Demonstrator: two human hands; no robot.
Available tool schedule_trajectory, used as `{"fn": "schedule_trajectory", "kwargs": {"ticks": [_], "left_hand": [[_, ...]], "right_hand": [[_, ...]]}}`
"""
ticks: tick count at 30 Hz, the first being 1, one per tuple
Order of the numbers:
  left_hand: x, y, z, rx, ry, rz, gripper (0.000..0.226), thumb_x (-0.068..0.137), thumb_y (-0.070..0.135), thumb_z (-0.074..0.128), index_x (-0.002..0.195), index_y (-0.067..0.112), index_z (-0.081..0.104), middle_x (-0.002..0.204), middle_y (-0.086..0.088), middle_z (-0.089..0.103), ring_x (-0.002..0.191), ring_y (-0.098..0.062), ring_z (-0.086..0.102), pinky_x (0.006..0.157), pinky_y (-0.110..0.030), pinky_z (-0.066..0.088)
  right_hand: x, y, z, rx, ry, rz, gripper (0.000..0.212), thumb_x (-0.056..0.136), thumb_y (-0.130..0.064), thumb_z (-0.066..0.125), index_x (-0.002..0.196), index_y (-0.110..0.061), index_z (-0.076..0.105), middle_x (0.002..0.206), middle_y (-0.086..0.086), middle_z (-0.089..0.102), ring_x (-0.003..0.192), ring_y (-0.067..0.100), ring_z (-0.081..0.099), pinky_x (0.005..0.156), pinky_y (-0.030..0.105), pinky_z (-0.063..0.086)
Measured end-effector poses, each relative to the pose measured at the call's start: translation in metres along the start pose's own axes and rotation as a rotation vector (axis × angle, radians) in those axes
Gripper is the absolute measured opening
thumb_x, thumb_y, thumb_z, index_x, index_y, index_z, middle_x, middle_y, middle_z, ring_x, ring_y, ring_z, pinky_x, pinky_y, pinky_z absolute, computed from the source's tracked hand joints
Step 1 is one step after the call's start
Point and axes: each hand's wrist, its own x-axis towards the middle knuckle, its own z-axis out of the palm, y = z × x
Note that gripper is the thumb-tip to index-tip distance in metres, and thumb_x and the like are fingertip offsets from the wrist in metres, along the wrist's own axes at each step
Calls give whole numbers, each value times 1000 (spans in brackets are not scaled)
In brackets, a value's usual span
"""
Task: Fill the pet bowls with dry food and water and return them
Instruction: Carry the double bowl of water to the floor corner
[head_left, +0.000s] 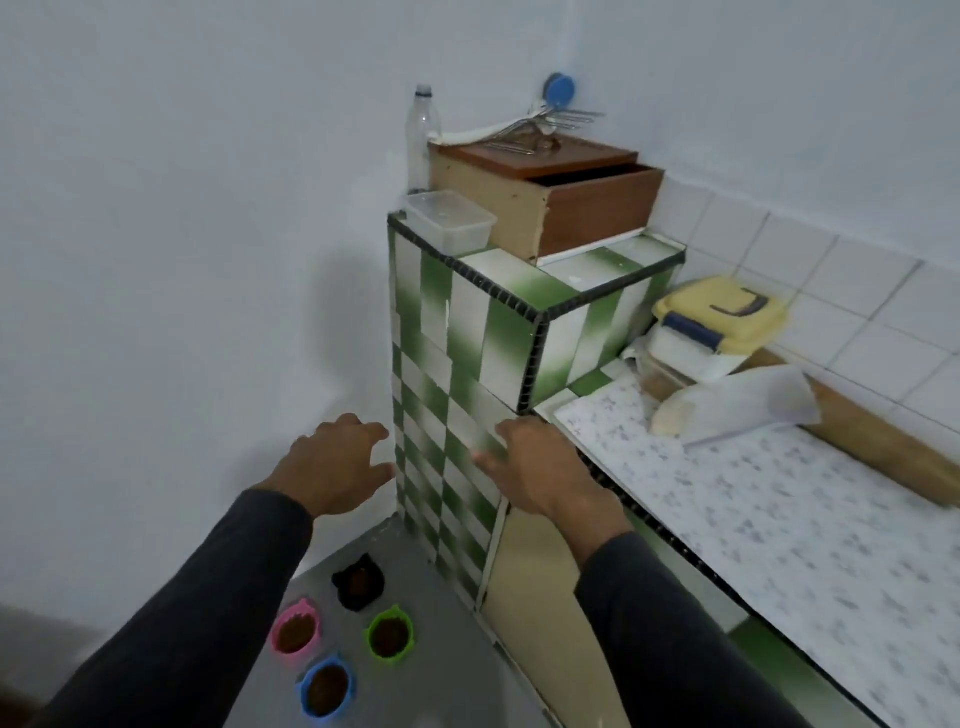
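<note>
**Four food-filled bowls on the floor, both hands empty above them**

At the left, the left hand (332, 462) is held out in mid-air in front of the white wall, its fingers spread and relaxed, holding nothing; a dark sleeve covers the forearm. Below it, on the grey floor (447, 623), sit four small pet bowls, close together but apart from one another. The pink bowl (295, 632) is farthest left, the blue bowl (326, 690) is nearest the camera, the black bowl (358, 581) lies nearest the tiled pillar, and the green bowl (390, 635) is the rightmost. Each holds brown dry food. Whether any holds water cannot be told.

The green-and-white tiled pillar (467, 332) rises beside the bowls. On its top stand a clear plastic bottle (422, 140) against the wall, an empty clear container (451, 221) in front of it, and a wooden box (550, 202) with its drawer partly out.

The right hand (535, 467) hovers before the pillar's tiled face, fingers loosely extended, gripping nothing.

Further right, the desk (753, 519) has a speckled white surface. On it, near the pillar, lies a yellow-lidded container (722, 317) with a blue handle, stacked on other tubs, and a white bag (743, 405) lies just beside them.
</note>
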Motion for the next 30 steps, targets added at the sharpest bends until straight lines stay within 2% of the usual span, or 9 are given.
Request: {"fn": "schedule_trajectory", "kwargs": {"ticks": [5,9,11,15,20,30], "left_hand": [[-5,60,6,-50,-15,168,52,100,53,55,146,30,51,143,-4,52,125,-26,53,109,-46,45],[-18,125,21,-71,-37,301,61,99,53,54,152,24,45,150,-7,47,135,-28,47,114,-48,40],[-29,159,32,-83,-39,370,70,93,60,50,151,22,46,143,-9,51,130,-27,49,110,-47,43],[-54,233,57,-73,-15,481,61,98,49,61,151,21,48,147,-6,51,131,-25,51,108,-43,44],[-101,334,89,-42,-44,600,62,98,49,62,152,26,45,148,-1,48,133,-22,48,109,-41,44],[-212,520,168,4,-168,839,61,100,54,55,154,29,42,157,0,41,140,-20,42,116,-37,37]], "right_hand": [[-61,47,-19,-11,83,151,65,96,-65,43,138,-16,53,135,11,55,123,30,51,105,49,43],[-119,96,-28,19,119,272,64,97,-64,44,137,-16,53,136,10,54,123,30,50,105,47,42],[-152,123,-31,36,130,336,63,97,-64,44,138,-16,53,139,10,53,126,30,48,107,47,41],[-227,176,-39,66,180,451,64,98,-64,43,140,-16,51,142,10,51,128,30,47,108,45,40],[-330,245,-50,69,183,591,67,99,-62,42,147,-16,45,151,10,44,136,30,41,115,45,33],[-530,360,-44,108,227,840,65,96,-64,46,139,-16,51,139,11,52,126,32,48,106,47,42]]}}
